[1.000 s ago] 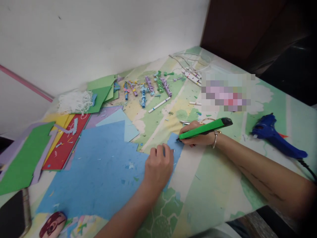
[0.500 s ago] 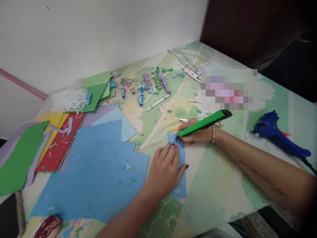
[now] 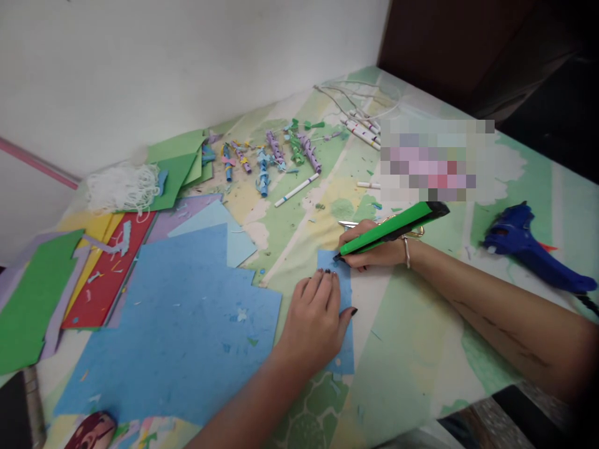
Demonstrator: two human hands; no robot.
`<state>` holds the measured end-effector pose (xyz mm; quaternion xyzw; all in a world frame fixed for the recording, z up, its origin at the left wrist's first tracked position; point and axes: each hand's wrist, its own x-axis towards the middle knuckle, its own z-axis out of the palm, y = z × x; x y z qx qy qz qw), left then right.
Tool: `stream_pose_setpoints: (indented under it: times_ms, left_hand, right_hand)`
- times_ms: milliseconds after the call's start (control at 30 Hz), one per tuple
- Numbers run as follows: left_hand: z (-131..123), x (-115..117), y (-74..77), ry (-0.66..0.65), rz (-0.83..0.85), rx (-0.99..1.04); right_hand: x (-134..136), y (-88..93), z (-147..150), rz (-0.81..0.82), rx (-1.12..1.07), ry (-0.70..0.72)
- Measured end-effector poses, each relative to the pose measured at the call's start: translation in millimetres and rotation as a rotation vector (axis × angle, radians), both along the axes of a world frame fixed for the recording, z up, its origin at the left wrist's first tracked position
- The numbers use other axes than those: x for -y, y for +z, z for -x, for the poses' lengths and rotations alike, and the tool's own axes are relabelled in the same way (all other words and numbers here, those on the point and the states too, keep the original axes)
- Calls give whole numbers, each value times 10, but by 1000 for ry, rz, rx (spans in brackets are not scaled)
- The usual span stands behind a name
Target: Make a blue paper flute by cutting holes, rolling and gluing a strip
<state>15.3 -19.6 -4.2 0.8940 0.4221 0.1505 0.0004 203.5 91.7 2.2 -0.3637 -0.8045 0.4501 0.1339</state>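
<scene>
My right hand (image 3: 369,246) grips a green utility knife (image 3: 395,227), its tip resting on the far edge of a small blue paper strip (image 3: 344,324). My left hand (image 3: 316,318) lies flat on that strip with fingers stretched out, pressing it to the table. A large blue paper sheet (image 3: 182,324) lies just left of the strip, apart from it. Scissors (image 3: 355,223) peek out behind my right hand.
A blue glue gun (image 3: 528,246) lies at the right. Coloured paper sheets (image 3: 93,268) are stacked at the left, with white string (image 3: 121,187) behind. Rolled paper pieces (image 3: 276,153) and markers (image 3: 297,190) lie near the wall. The table's front edge (image 3: 468,399) is close on the right.
The small blue strip has come apart from the large sheet and shifted right. My left hand moved onto it and flattened. The knife hand has barely moved.
</scene>
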Motion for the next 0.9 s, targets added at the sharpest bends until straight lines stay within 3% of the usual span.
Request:
stream_pose_setpoints:
  times_ms: [300, 433, 533, 667, 900]
  left_hand:
    - [145, 8, 109, -86, 140, 73]
    - [75, 123, 132, -109, 208, 37]
    - [9, 165, 128, -137, 216, 26]
    - [56, 63, 114, -142, 184, 26]
    - [192, -98, 111, -131, 273, 21]
  right_hand:
    - [36, 87, 38, -108, 116, -18]
    - [42, 129, 27, -95, 53, 46]
    - [39, 83, 10, -62, 27, 19]
    - [38, 12, -4, 19, -32, -12]
    - [55, 49, 8, -99, 67, -21]
